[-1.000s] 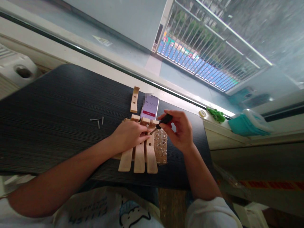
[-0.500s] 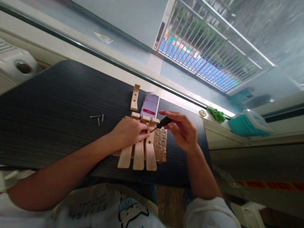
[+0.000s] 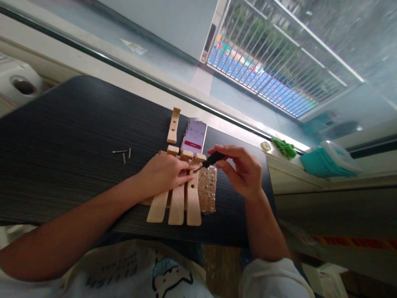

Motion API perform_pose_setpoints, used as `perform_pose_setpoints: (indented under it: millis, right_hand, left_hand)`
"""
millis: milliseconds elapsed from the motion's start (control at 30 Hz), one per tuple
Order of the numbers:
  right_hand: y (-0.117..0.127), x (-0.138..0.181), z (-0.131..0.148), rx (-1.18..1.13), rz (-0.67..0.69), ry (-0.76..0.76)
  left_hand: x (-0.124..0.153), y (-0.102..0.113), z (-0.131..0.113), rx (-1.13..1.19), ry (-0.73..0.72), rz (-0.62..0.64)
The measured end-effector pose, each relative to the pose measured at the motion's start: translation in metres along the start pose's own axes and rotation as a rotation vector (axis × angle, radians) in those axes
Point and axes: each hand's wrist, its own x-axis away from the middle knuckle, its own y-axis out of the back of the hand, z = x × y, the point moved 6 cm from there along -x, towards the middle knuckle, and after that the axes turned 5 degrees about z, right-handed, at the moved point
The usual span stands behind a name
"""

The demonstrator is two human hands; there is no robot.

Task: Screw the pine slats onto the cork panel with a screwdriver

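My right hand (image 3: 243,169) is closed around the dark handle of a screwdriver (image 3: 213,159). Its tip points down at the upper hole of the rightmost wooden hook (image 3: 193,207). My left hand (image 3: 166,174) lies over the hooks, with thumb and fingers closing on the rightmost one near that hole; whether a screw sits there is too small to tell. Two more wooden hooks, the middle one (image 3: 177,209) and the left one (image 3: 157,209), lie side by side, partly under my left hand. Beneath them is a brown board wrapped in clear plastic (image 3: 208,190).
Another wooden hook (image 3: 173,126) lies behind, beside a phone (image 3: 194,136) with a lit screen. Several loose screws (image 3: 124,155) rest left on the black table (image 3: 77,136). On the sill are a tape roll (image 3: 265,146), a green cloth (image 3: 283,148) and a teal container (image 3: 325,160).
The view has shifted slightly, and the things on the table appear a little further left. Both hands keep their places at the rightmost hook, with the screwdriver tip still at its upper hole.
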Motion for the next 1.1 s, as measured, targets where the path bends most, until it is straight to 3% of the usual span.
perform_pose_setpoints:
  millis: [500, 1100]
  right_hand:
    - [-0.001, -0.004, 0.013, 0.086, -0.020, 0.110]
    - [-0.002, -0.002, 0.001, 0.091, -0.096, 0.063]
  left_hand:
    - [0.000, 0.000, 0.002, 0.022, 0.007, -0.025]
    - [0.000, 0.000, 0.002, 0.041, 0.004, -0.038]
